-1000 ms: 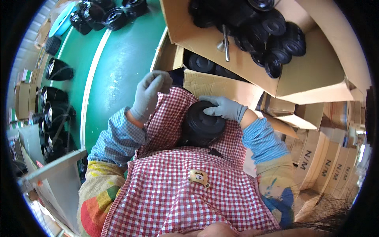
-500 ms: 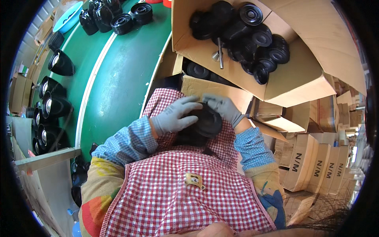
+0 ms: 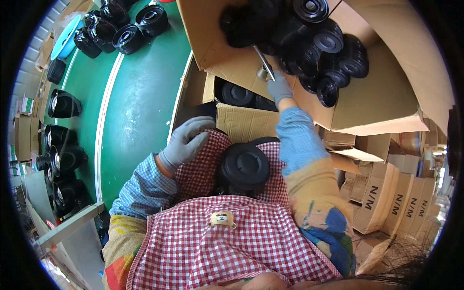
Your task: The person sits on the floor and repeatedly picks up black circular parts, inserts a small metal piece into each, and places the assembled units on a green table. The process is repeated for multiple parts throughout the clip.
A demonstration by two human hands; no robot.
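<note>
My gloved right hand [image 3: 280,90] reaches forward to the open carton, its fingers closed at the near end of a slim metal rod [image 3: 265,63]. A small silver cone-shaped piece [image 3: 262,73] sits beside that rod; whether the two are joined I cannot tell. On my lap, between my knees, rests a black round part [image 3: 245,166] with a ringed disc on top, untouched by either hand. To its left my gloved left hand [image 3: 187,143] hovers over the checked apron, holding nothing, thumb and fingers apart.
A large carton [image 3: 374,96] of black round parts stands ahead to the right, with a smaller carton [image 3: 251,123] below it. Leftward runs a green conveyor belt [image 3: 140,92] bearing black housings [image 3: 67,159] and black ringed discs [image 3: 128,38]. Stacked cartons [image 3: 372,198] stand at right.
Both hands have come off the black round part on my lap. My right hand has moved forward to the metal rod, which is now tilted. My left hand has drawn back leftward.
</note>
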